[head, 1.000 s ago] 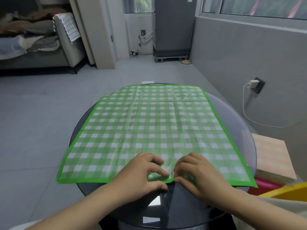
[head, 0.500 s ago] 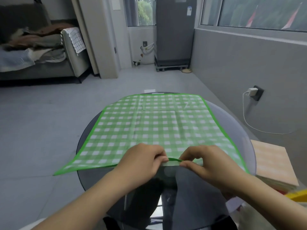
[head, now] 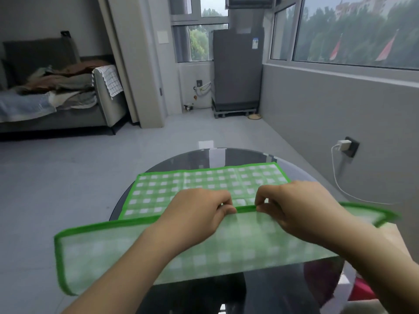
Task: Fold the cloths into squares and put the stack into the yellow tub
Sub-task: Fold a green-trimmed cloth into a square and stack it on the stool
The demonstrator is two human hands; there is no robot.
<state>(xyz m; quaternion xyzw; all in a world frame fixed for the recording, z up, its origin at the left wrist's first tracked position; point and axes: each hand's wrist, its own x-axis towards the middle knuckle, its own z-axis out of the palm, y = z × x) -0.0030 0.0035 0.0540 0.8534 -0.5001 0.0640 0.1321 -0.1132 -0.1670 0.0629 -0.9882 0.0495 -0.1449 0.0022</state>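
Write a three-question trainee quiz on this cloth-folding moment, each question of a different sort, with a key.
1. True or false: the green checked cloth lies completely flat on the round glass table.
2. Multiple choice: where do the left hand and right hand grip the cloth? A) at two far corners B) close together on the near green border C) under the table
3. Fill in: the white charger is plugged into a ____ on the wall.

Key: 1 false, the near edge is lifted; 2 B; 3 socket.
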